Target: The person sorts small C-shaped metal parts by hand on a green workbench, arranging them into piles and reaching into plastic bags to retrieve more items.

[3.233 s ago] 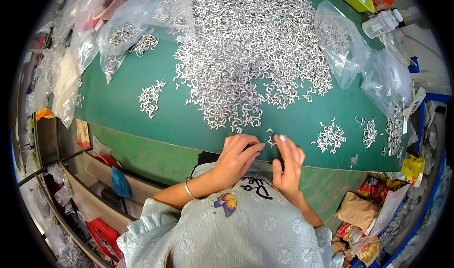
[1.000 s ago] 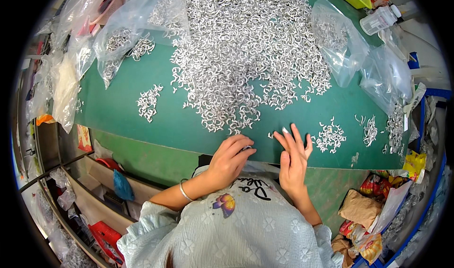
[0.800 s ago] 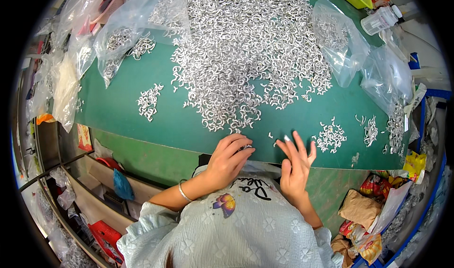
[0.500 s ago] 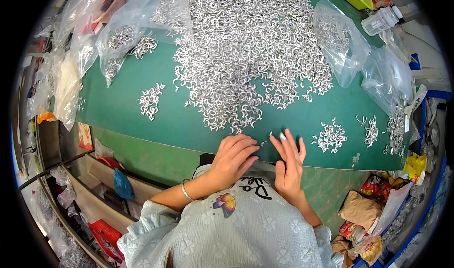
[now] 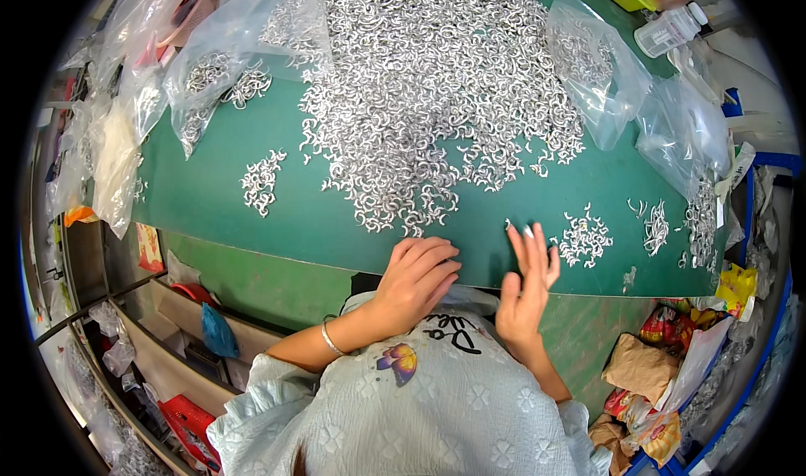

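Note:
A big heap of small curved silver metal pieces (image 5: 437, 90) covers the far middle of the green table (image 5: 319, 216). My left hand (image 5: 417, 276) rests palm down at the table's near edge, fingers together and curled, just below the heap's near fringe. My right hand (image 5: 526, 287) is raised beside it with fingers spread and pointing up; its fingertips reach a single piece (image 5: 508, 222) on the green surface. Whether either hand pinches a piece is hidden.
Small sorted clusters of pieces lie at the left (image 5: 260, 180) and right (image 5: 585, 238). Clear plastic bags with pieces sit at the far left (image 5: 218, 65) and right (image 5: 600, 65). A white bottle (image 5: 667, 29) stands far right. Snack packets (image 5: 655, 375) lie below the table.
My right hand has lifted and spread its fingers near the table edge, shifting slightly right. My left hand has stayed at the edge with only small finger movement.

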`<control>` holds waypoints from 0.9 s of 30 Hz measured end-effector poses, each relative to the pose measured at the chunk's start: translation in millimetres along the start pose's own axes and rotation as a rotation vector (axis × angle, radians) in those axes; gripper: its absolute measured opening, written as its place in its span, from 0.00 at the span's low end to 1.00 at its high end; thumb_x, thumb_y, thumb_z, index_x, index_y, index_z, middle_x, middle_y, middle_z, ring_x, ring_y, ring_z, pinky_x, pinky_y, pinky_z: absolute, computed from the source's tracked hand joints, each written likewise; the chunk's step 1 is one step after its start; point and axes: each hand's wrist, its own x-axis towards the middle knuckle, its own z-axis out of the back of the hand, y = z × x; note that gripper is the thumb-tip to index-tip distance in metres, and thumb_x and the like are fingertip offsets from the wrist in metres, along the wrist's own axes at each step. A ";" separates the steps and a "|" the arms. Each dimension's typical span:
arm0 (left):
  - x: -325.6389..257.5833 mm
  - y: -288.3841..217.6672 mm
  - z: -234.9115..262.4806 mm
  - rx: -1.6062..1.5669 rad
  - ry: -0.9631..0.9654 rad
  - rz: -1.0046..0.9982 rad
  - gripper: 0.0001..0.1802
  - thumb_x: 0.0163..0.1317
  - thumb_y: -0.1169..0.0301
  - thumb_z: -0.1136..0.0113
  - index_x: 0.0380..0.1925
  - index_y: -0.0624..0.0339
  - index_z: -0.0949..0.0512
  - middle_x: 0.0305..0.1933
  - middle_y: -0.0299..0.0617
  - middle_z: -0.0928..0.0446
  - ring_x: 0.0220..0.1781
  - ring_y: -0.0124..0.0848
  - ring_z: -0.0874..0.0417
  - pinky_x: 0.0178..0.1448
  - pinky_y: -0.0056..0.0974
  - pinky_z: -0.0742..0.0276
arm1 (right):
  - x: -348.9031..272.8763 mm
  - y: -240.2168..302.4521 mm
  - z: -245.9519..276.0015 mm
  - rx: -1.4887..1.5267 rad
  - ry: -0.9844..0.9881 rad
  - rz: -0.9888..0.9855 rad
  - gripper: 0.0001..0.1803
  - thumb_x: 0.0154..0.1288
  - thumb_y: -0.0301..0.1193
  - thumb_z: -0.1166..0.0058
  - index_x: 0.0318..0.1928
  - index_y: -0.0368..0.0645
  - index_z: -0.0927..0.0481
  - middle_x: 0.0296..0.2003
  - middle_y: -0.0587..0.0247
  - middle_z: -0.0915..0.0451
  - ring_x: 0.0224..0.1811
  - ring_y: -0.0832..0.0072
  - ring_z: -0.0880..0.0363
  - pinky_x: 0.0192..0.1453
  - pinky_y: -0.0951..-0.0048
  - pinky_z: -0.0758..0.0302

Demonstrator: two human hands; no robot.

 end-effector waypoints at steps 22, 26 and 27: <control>-18.9 -0.7 21.9 0.021 -0.085 0.265 0.29 0.47 0.76 0.27 0.52 0.61 0.22 0.51 0.44 0.25 0.53 0.44 0.26 0.57 0.44 0.32 | -12.3 -1.8 -7.6 -0.089 0.110 0.040 0.34 0.68 0.30 0.51 0.70 0.29 0.45 0.67 0.51 0.29 0.77 0.48 0.49 0.73 0.32 0.72; -21.7 8.2 24.5 0.037 -0.121 0.248 0.26 0.51 0.75 0.29 0.53 0.59 0.22 0.52 0.43 0.25 0.54 0.44 0.26 0.55 0.44 0.33 | -13.6 0.8 -18.5 -0.059 0.240 0.153 0.37 0.65 0.33 0.46 0.70 0.31 0.43 0.67 0.57 0.29 0.77 0.52 0.46 0.72 0.29 0.67; -18.1 11.1 26.6 0.074 -0.147 0.249 0.23 0.51 0.76 0.31 0.51 0.57 0.20 0.50 0.42 0.25 0.53 0.43 0.26 0.53 0.43 0.33 | -10.2 5.1 -20.6 -0.076 0.279 0.189 0.38 0.63 0.35 0.43 0.69 0.32 0.42 0.67 0.59 0.29 0.77 0.53 0.45 0.71 0.27 0.65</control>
